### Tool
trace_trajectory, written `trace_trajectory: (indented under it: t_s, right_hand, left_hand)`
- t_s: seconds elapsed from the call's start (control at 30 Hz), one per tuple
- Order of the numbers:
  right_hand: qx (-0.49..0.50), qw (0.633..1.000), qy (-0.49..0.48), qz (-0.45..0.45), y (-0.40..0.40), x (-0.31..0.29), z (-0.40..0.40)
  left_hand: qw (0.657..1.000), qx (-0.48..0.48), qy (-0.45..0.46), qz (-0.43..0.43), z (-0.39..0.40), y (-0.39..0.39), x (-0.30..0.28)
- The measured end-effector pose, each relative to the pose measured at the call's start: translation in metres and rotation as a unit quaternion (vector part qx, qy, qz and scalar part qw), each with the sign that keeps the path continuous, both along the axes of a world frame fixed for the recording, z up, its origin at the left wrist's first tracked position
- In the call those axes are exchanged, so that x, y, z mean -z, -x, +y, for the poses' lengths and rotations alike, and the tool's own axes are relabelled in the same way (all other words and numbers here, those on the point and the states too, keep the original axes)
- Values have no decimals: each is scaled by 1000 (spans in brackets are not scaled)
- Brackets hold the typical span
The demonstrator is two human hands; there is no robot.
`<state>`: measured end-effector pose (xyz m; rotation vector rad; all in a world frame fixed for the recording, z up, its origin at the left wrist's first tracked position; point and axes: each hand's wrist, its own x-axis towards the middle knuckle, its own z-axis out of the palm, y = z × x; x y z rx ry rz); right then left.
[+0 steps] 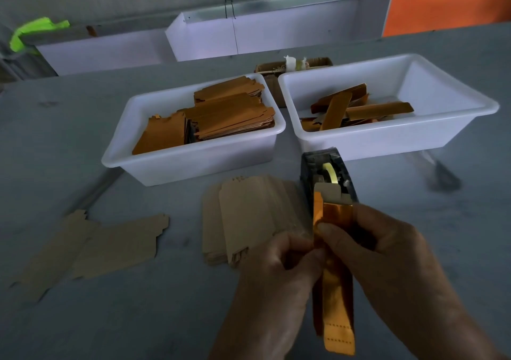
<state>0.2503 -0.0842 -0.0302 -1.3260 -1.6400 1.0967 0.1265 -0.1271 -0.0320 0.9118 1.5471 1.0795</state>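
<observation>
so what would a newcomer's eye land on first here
Probably the long shiny orange carton at bottom centre, held by both the left hand and right hand just in front of a dark tape dispenser. Behind it two white tubs stand side by side, the left tub stacked with flat orange sheets, the right tub holding a few loose folded cartons. A pile of brown card blanks lies left of the dispenser.
</observation>
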Motion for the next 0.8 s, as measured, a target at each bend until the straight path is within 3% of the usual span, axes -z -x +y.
trace_trajectory:
  t_s: [0.17,0.23,0.33,0.4,0.8]
  right_hand:
    - [108,990,-84,-28,-25,3,19]
    - [114,991,-53,-38,-36,11,29]
    - [51,994,95,17,-40,23,39]
    - [21,989,140,30,-40,28,42]
    - [41,994,100,22,-27,34,40]
  left_hand:
    - [996,-45,30,-69,7,0,6]
    - [992,-63,45,-101,8,0,8]
    - [985,-88,53,-135,10,-2,11]
    - [982,-99,48,-153,12,-4,11]
    - [986,-61,22,-151,15,-8,12]
